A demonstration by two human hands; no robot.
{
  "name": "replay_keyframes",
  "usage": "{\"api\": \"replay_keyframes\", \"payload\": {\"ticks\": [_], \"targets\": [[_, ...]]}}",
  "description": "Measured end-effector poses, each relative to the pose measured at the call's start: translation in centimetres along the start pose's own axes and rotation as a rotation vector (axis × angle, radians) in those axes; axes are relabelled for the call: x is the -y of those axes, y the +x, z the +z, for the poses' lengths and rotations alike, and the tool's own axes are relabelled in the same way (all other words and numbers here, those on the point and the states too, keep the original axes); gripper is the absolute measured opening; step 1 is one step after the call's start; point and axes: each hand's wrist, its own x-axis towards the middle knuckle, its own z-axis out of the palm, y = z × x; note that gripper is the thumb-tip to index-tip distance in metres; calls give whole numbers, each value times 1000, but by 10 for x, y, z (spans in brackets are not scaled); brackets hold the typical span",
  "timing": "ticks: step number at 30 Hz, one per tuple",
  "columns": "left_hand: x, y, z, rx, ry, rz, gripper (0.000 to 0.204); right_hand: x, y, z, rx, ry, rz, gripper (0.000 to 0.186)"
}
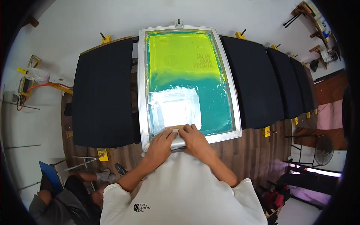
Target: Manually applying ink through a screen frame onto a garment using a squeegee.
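A screen-printing frame [142, 93] with a pale metal rim lies in front of me. Its mesh is bright yellow-green at the far end, with some lettering at the right, and teal nearer me. A patch of white ink [176, 101] covers the near left part. At the frame's near edge, my left hand [161, 144] and my right hand [194, 140] sit close together, fingers curled over a squeegee [174, 127]. Only a tan strip of it shows between them; the rest is hidden under my hands.
Black fabric covers a board [103, 93] left of the frame and several boards [253, 82] to its right. Yellow brackets [103, 154] show at the board ends. A seated person [75, 191] is at lower left. A fan [323, 150] stands at right.
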Motion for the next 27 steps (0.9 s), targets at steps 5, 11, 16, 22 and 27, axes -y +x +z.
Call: {"api": "replay_keyframes", "payload": {"ticks": [5, 11, 16, 22, 27], "targets": [[0, 37, -30, -27, -121, -8, 35, 1, 37, -40, 49, -77, -28, 39], [30, 85, -29, -201, -90, 9, 38, -24, 96, -42, -39, -156, -43, 36], [12, 24, 8, -72, 2, -67, 57, -10, 24, -4, -128, -73, -81, 49], [-16, 12, -27, 193, -109, -177, 51, 3, 8, -14, 111, 21, 35, 43], [30, 86, -41, -124, -6, -26, 39, -15, 94, -43, -47, -128, 1, 36]]}}
